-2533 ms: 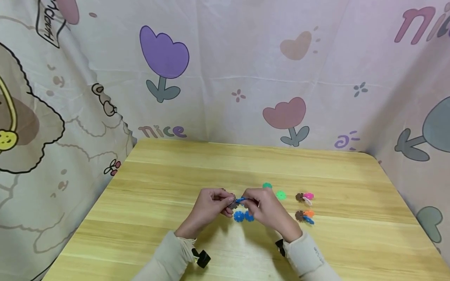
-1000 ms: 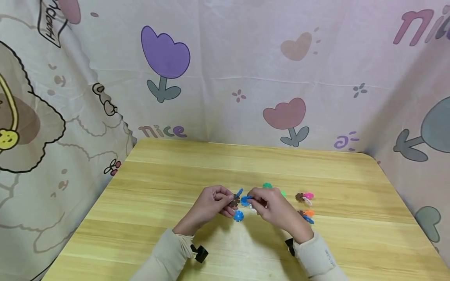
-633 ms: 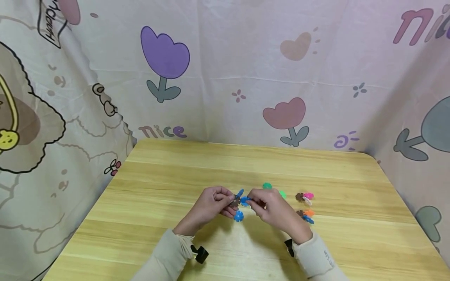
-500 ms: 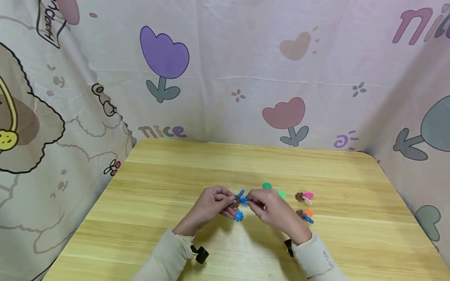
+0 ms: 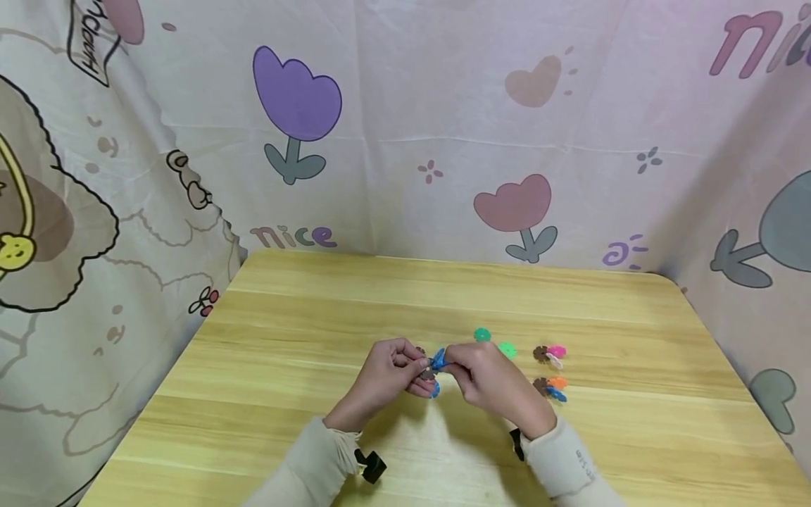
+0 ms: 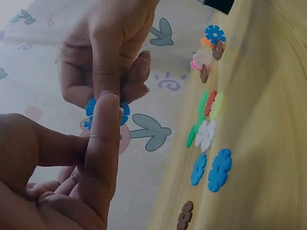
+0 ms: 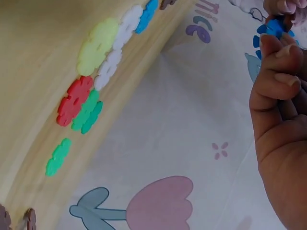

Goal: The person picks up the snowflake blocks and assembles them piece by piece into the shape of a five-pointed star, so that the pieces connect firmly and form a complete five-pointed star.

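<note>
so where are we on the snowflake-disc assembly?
Done: two small clusters sit joined on the table. In hand: left hand and right hand press blue discs together. Left: loose discs, blue, white, green.

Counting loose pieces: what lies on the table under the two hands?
A blue disc peeks out on the table below the left hand and right hand. Anything more is covered.

Beige sleeves (image 5: 557, 458); black wrist straps (image 5: 370, 466) — bare hands.
</note>
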Motion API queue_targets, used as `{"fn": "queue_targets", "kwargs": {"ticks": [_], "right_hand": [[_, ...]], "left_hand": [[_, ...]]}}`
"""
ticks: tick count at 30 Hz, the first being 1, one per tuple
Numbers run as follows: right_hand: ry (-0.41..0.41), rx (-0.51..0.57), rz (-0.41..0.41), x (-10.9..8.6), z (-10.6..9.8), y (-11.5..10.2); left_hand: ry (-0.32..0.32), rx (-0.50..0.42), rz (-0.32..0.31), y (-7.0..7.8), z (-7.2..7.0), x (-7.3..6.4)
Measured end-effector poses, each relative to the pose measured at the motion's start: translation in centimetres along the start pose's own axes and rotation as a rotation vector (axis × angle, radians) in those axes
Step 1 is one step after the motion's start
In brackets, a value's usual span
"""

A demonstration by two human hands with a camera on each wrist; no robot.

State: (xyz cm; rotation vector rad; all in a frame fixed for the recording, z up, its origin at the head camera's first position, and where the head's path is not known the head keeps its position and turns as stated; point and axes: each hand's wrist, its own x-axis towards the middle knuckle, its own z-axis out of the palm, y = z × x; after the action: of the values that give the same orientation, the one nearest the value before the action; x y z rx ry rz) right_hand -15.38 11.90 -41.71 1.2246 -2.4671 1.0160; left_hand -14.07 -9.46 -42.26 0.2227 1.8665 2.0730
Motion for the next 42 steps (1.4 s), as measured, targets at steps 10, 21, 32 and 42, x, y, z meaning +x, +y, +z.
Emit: {"fn": "queue_targets", "kwargs": {"ticks": [10,21,32,42], "right_hand": [[-0.109,0.011,0.102,-0.6,-0.1,0.0],[-0.117,0.007,0.198,-3.0,-1.0,0.6],[-0.216,0.011,0.357,-8.2,-3.8,1.5],[-0.236,-0.064,0.412,-11.4,-5.0,2.3]], "left_hand": [[0.011,0.122,0.001,-1.0,0.1,0.7],[0.005,0.445,0.087,-1.4,-0.4,0.9],[-0.005,0.931,0.202,-2.8,-0.2,1.2],[-0.008,1.004,0.194,-3.2,0.8,1.2]]}}
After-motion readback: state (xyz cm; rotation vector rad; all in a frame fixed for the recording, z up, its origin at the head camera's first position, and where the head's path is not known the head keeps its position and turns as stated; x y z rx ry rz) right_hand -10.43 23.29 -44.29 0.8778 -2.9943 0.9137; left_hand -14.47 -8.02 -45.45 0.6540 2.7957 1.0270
